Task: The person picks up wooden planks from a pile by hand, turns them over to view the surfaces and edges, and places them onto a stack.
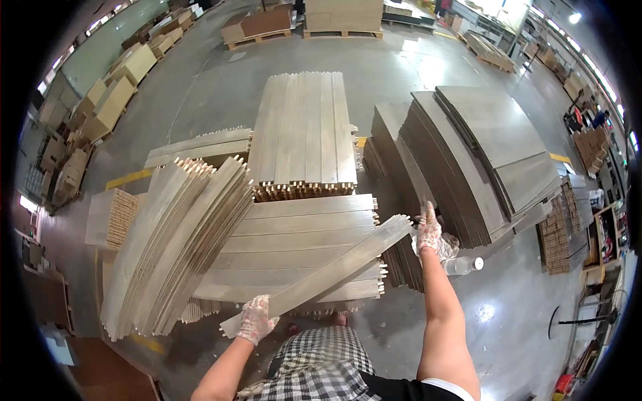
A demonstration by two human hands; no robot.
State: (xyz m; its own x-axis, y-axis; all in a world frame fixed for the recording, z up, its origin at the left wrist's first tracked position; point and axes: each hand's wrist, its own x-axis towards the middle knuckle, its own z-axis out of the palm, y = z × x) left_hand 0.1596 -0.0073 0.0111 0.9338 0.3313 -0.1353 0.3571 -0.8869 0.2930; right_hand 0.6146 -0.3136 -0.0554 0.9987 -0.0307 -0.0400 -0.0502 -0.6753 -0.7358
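Observation:
I hold one long grey wooden plank point(321, 274) slantwise over a stack of planks point(301, 227). My left hand point(256, 319), in a patterned glove, grips the plank's near end low in the view. My right hand point(428, 230), also gloved, holds the far end at the right, beside a leaning row of planks point(435, 167). The plank lies across the top layer of the stack, tilted from lower left to upper right.
A second stack point(304, 130) stands behind the first. A fanned pile of planks point(177, 240) leans at the left. A clear plastic bottle point(463, 265) lies on the concrete floor at the right. Pallets point(341, 32) and cardboard boxes point(117, 97) stand further off.

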